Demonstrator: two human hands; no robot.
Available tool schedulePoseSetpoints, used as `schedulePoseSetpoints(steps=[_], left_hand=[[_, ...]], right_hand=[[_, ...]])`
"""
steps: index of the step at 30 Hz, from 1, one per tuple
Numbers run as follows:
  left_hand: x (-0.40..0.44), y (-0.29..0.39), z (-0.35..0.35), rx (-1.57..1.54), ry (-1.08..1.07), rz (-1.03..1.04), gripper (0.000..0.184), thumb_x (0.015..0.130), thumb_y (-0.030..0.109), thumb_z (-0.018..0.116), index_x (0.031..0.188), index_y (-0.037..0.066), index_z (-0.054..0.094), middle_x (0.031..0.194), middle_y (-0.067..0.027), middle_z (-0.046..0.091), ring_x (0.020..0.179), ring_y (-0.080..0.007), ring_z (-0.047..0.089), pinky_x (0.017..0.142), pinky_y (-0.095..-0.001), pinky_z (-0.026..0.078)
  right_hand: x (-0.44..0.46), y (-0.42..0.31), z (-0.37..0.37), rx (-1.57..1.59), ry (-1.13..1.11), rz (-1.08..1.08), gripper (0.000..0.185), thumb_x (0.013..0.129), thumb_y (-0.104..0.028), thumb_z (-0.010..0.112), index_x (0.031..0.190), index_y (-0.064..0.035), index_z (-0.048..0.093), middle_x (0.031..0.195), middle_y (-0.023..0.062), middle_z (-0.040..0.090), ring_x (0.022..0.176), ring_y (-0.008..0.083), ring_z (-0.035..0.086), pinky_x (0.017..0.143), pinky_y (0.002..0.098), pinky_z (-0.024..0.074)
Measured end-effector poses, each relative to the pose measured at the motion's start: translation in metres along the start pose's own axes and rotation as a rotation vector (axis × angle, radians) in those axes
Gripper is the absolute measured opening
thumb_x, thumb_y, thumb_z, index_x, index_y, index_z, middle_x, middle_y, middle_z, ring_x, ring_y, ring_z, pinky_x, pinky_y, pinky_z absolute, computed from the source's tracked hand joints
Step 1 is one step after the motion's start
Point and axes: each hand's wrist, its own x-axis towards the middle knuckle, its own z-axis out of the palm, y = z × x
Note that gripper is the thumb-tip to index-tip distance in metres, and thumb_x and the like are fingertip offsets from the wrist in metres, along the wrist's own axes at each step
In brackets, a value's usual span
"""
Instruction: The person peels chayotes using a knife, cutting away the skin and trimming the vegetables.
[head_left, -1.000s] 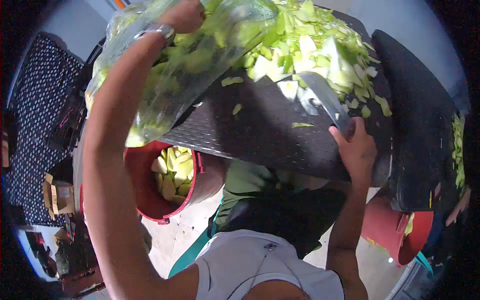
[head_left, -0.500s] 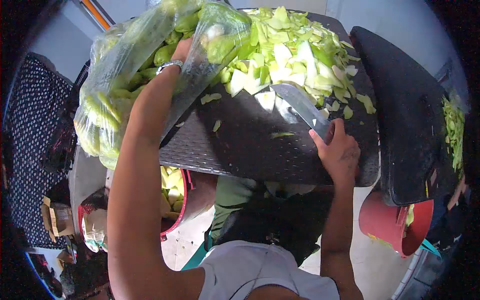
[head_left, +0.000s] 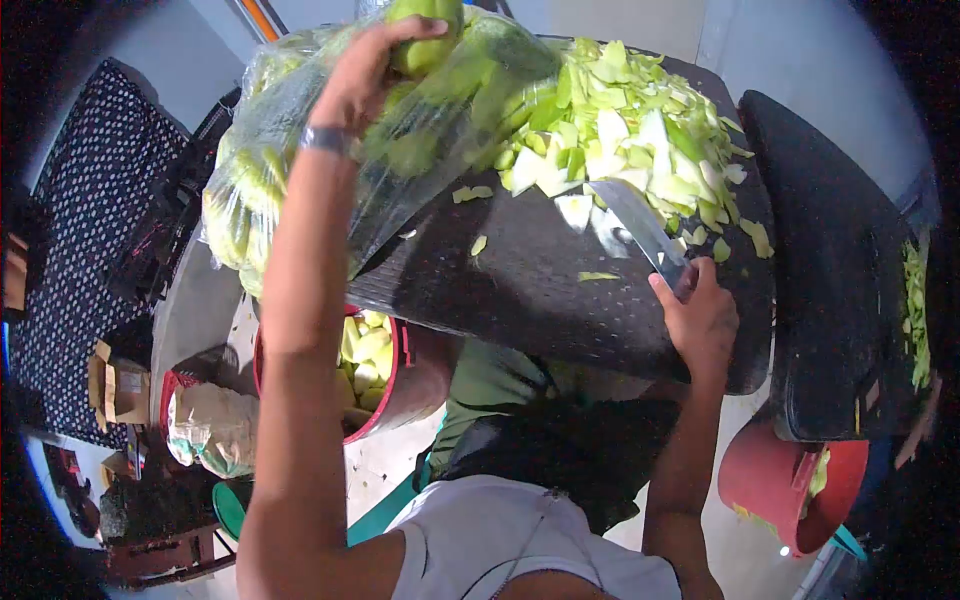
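My left hand (head_left: 368,70) grips a whole green vegetable (head_left: 424,38) just above the opening of a clear plastic bag (head_left: 245,190) full of similar green vegetables. In my right hand (head_left: 703,318) is a large knife (head_left: 640,222), its blade pointing up and left over the dark woven table (head_left: 520,270). The blade's tip lies close to a heap of pale green peelings and slices (head_left: 640,140). A few loose scraps lie on the tabletop nearer me.
Below the table's left edge stands a red bucket (head_left: 398,350) holding peeled pieces. Another red bucket (head_left: 752,462) is at the lower right, under a second dark table (head_left: 830,270). A paper sack (head_left: 212,428) and a cardboard box (head_left: 125,393) are at the left.
My left hand was down inside the bag half a second ago; now it is raised with a green vegetable. My right hand still holds the knife beside the heap.
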Motion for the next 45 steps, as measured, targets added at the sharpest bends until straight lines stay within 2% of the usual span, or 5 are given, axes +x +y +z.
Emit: schedulePoseSetpoints(steps=[4, 15, 18, 22, 45], left_hand=[[-0.058, -0.037, 0.075, -0.476, -0.063, -0.073, 0.053, 0.083, 0.029, 0.077, 0.127, 0.005, 0.063, 0.109, -0.0039, 0.070, 0.095, -0.0168, 0.067, 0.081, -0.0315, 0.052], [-0.155, -0.107, 0.176, 0.741, -0.156, 0.474, 0.070, 0.071, 0.033, 0.085, 0.123, -0.005, 0.057, 0.115, -0.0250, 0.061, 0.108, -0.0436, 0.060, 0.094, -0.0468, 0.049], [-0.166, -0.106, 0.182, 0.673, -0.079, 0.445, 0.063, 0.082, 0.032, 0.079, 0.125, -0.006, 0.054, 0.117, -0.0250, 0.058, 0.109, -0.0442, 0.057, 0.096, -0.0467, 0.048], [-0.175, -0.113, 0.198, 0.518, 0.060, 0.371, 0.043, 0.099, 0.027, 0.063, 0.125, -0.006, 0.053, 0.113, -0.0264, 0.056, 0.105, -0.0426, 0.057, 0.094, -0.0466, 0.047], [-0.166, -0.137, 0.200, 0.493, 0.075, 0.509, 0.061, 0.082, 0.022, 0.080, 0.129, -0.006, 0.052, 0.105, -0.0232, 0.053, 0.095, -0.0403, 0.053, 0.082, -0.0507, 0.046]], right_hand=[[-0.006, 0.006, -0.007, 0.114, 0.014, -0.045, 0.058, 0.085, -0.054, 0.075, 0.112, -0.0044, 0.062, 0.091, 0.0209, 0.072, 0.090, 0.0420, 0.071, 0.079, 0.0512, 0.0539], [-0.094, 0.019, -0.037, 0.573, -0.113, 0.153, 0.028, 0.107, -0.029, 0.053, 0.118, -0.0056, 0.064, 0.063, 0.0045, 0.058, 0.054, 0.0105, 0.055, 0.052, 0.0306, 0.0429], [-0.112, 0.003, -0.023, 0.462, -0.100, 0.009, 0.023, 0.108, -0.024, 0.049, 0.117, -0.0048, 0.058, 0.064, 0.0069, 0.057, 0.056, 0.0146, 0.059, 0.054, 0.0343, 0.0455], [-0.111, -0.023, -0.018, 0.374, -0.205, 0.012, 0.015, 0.106, -0.017, 0.047, 0.115, -0.0053, 0.046, 0.074, 0.0271, 0.064, 0.078, 0.0507, 0.065, 0.064, 0.0597, 0.0458], [-0.050, -0.060, 0.010, 0.067, -0.349, -0.130, 0.019, 0.102, -0.015, 0.052, 0.110, 0.0009, 0.045, 0.073, 0.0293, 0.063, 0.072, 0.0505, 0.065, 0.059, 0.0592, 0.0490]])
